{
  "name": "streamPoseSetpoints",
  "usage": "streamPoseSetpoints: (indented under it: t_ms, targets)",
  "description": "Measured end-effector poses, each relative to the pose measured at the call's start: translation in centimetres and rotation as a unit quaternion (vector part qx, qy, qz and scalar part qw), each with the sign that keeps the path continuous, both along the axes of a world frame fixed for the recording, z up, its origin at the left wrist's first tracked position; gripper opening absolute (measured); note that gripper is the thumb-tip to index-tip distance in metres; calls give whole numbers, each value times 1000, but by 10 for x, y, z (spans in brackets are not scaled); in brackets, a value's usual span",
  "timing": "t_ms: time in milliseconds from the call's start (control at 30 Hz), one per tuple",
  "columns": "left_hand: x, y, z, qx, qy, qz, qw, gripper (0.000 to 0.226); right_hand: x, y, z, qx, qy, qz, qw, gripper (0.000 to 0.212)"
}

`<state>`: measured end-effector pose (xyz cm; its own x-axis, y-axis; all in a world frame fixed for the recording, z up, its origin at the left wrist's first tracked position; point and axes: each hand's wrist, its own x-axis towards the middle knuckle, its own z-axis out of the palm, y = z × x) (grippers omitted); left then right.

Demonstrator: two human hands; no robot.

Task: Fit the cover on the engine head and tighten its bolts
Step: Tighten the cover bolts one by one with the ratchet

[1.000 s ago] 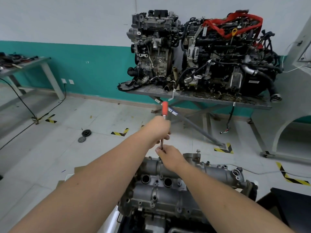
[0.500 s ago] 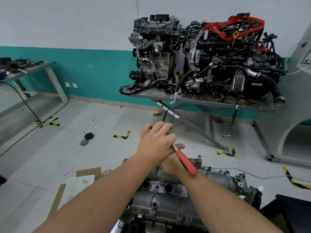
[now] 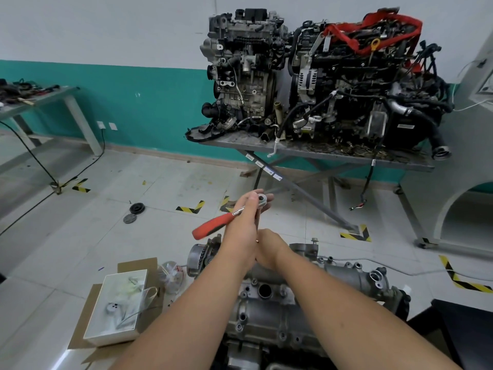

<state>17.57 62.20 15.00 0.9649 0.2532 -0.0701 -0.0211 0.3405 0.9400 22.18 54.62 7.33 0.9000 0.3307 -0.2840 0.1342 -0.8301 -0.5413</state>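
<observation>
A grey metal cover (image 3: 269, 313) lies on the engine head in front of me, low in the head view. A ratchet wrench with a red handle (image 3: 213, 225) stands over the cover's far edge on a long extension bar. My left hand (image 3: 246, 222) grips the ratchet at its head, and the red handle points left. Lower down, my right hand (image 3: 269, 249) is curled round the extension bar, just above the cover. The socket and the bolt under it are hidden by my hands.
A white tray (image 3: 117, 308) with small parts sits on cardboard at my left, with a plastic bag (image 3: 172, 276) beside it. Two engines (image 3: 320, 76) stand on a metal table at the back wall. A workbench (image 3: 40, 100) is far left. Two round parts (image 3: 134, 212) lie on the floor.
The red handle has swung round, from pointing away from me, to the right, and now to the left. My left hand turned it; my right hand stayed on the bar.
</observation>
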Motion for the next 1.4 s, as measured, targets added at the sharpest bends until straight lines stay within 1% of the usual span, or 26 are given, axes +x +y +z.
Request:
streamPoseSetpoints:
  t_ms: [67,100,200,267,367,467,500,600,633,700,800,867,933,967,1000,1067,1167,1233,1267,1300,1333,1367,1400]
  targets:
    - [-1,9,0,-37,0,-38,999,19,-1,0,4,21,-5,1,1000,22]
    - [-1,14,-1,-50,-7,-63,997,16,-3,-1,7,23,-4,0,1000,23]
    - [-6,22,6,-82,6,-94,992,15,-7,0,15,35,-6,4,999,15]
    - [-6,20,6,-104,14,-95,990,15,-10,0,18,33,-9,6,999,13]
    - [-7,23,8,-120,37,-96,987,16,-12,0,22,33,-8,2,999,13]
    - [-5,25,8,-101,87,-108,985,7,-13,1,22,45,-3,-4,999,12]
    - [-4,23,8,-87,104,-93,986,11,-13,1,22,49,-2,-6,999,12]
    - [3,16,14,-66,143,1,988,37,-13,2,19,47,0,-17,999,19]
    - [4,14,18,-43,147,24,988,39,-13,3,18,47,4,-23,999,23]
    - [7,13,24,41,146,22,988,39,-12,3,17,56,17,-31,998,27]
    - [14,17,36,196,161,-42,966,38,-13,2,15,67,24,-28,997,32]
    - [18,21,46,263,175,-88,945,36,-13,2,13,69,21,-28,997,34]
    - [21,21,54,332,177,-121,918,35,-14,3,13,68,18,-22,997,35]
    - [23,21,57,389,168,-137,896,33,-14,3,12,70,14,-18,997,37]
    - [24,19,59,463,147,-151,861,31,-14,3,12,73,15,-18,997,38]
    - [25,13,60,612,93,-168,768,31,-15,2,11,77,10,-14,997,35]
    - [23,10,51,720,28,-173,672,32,-13,2,8,63,-7,-3,998,24]
    - [19,12,40,792,-23,-130,596,36,-12,3,9,47,-18,4,999,28]
    - [17,13,33,815,-69,-87,569,38,-12,3,9,48,-21,1,999,32]
    - [13,14,27,826,-119,-40,549,40,-12,3,8,44,-32,4,999,33]
    - [9,15,21,827,-168,5,536,42,-14,2,11,49,-27,-2,998,31]
    - [7,16,15,821,-209,49,528,41,-13,3,10,52,-33,4,998,26]
    - [6,17,9,809,-237,86,531,40,-15,3,14,58,-26,3,998,22]
